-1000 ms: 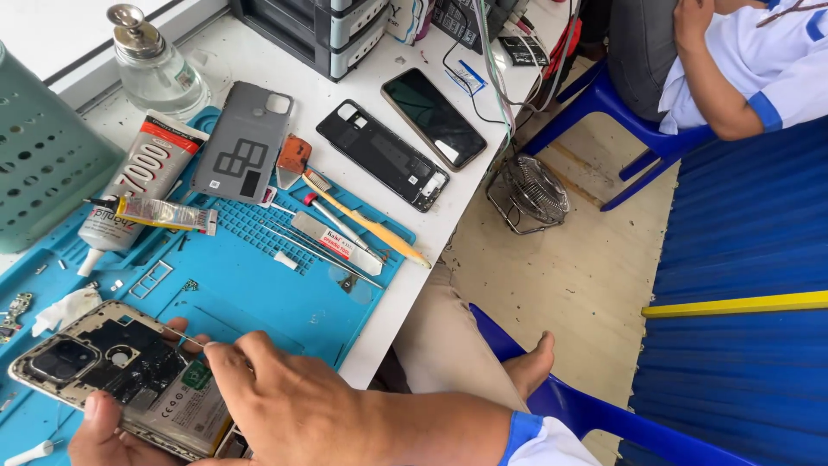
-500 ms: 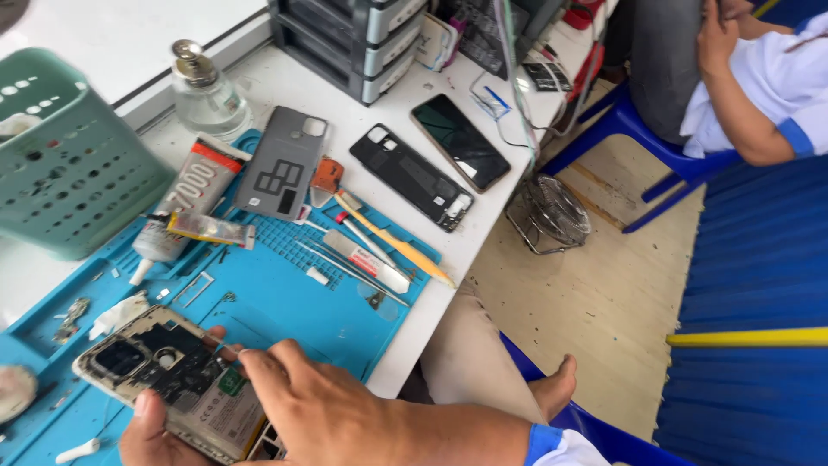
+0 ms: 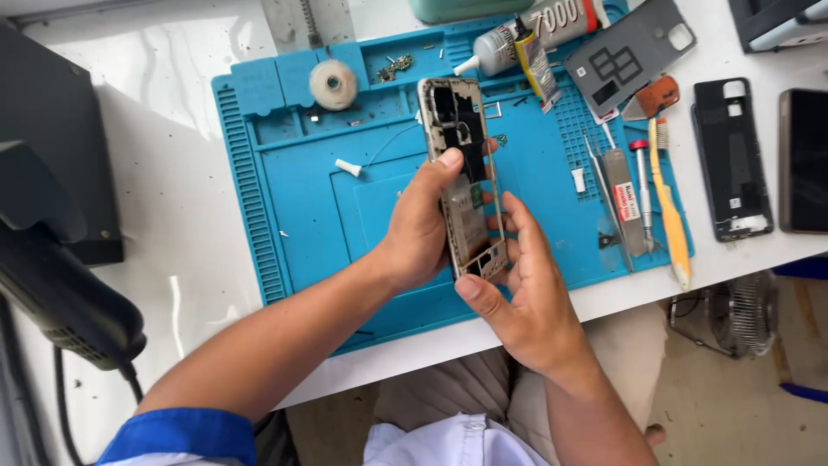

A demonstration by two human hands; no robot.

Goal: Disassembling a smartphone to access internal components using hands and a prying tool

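Head view, hands: left hand (image 3: 423,229) grips the long left side of the phone frame (image 3: 466,177), thumb on its face; right hand (image 3: 526,293) cups the lower right side, fingers curled on the edge. Both closed on it.
Head view, phone frame: opened, back off, lifted and tilted above the middle of the blue mat (image 3: 302,216), top end toward the mat's far edge.
Head view, mat's far edge: white tape roll (image 3: 333,84), glue tube (image 3: 526,39) near the far right corner, small white nozzle (image 3: 348,167) further in.
Head view, mat's right edge: tweezers (image 3: 617,185), red-tipped screwdriver (image 3: 642,185), yellow-handled brush (image 3: 668,207) lying side by side.
Head view, tabletop right: grey back cover (image 3: 634,56), black case (image 3: 731,160), dark phone (image 3: 806,160).
Head view, handling judgement: the frame looks thin and bendable; best held by the rails, fingers off the exposed board, low over the mat so loose parts land there.
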